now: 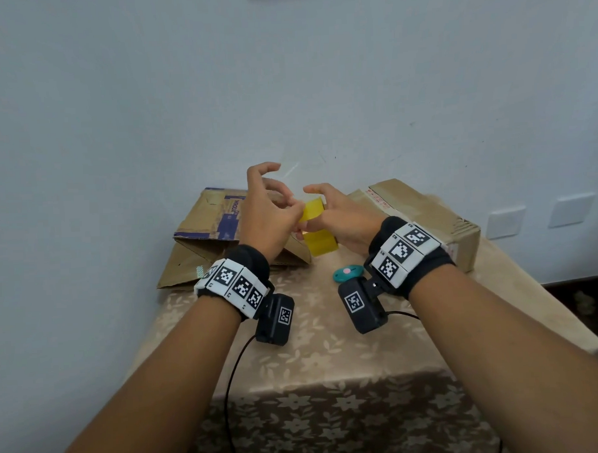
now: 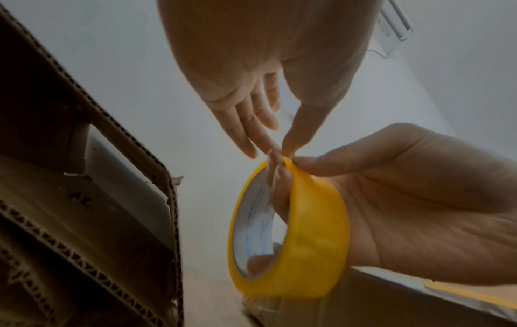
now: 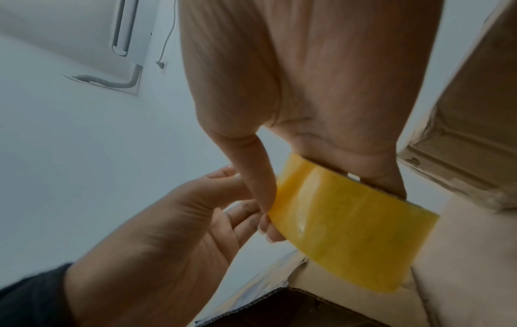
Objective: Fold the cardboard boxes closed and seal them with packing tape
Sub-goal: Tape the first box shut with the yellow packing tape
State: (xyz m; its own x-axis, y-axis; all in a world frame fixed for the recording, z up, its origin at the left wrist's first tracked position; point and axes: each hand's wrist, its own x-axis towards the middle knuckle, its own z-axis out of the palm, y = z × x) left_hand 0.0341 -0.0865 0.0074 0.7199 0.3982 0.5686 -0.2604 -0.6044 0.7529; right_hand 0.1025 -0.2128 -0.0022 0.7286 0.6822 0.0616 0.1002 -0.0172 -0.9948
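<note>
A yellow packing tape roll (image 1: 320,241) is held up over the table between both hands. My right hand (image 1: 334,213) grips it, thumb (image 3: 260,181) on the outer face and fingers through the core. My left hand (image 1: 285,206) pinches the roll's top rim (image 2: 286,160) with thumb and fingertip, the other fingers spread. A brown cardboard box with blue print (image 1: 206,229) lies at the back left, its flaps unfolded. A closed, taped brown box (image 1: 426,215) stands at the back right.
A small teal object with a pink spot (image 1: 348,273) lies on the floral tablecloth (image 1: 329,354) under my right wrist. A pale wall stands right behind the boxes. The table's front edge drops away near me; cables hang from both wrist cameras.
</note>
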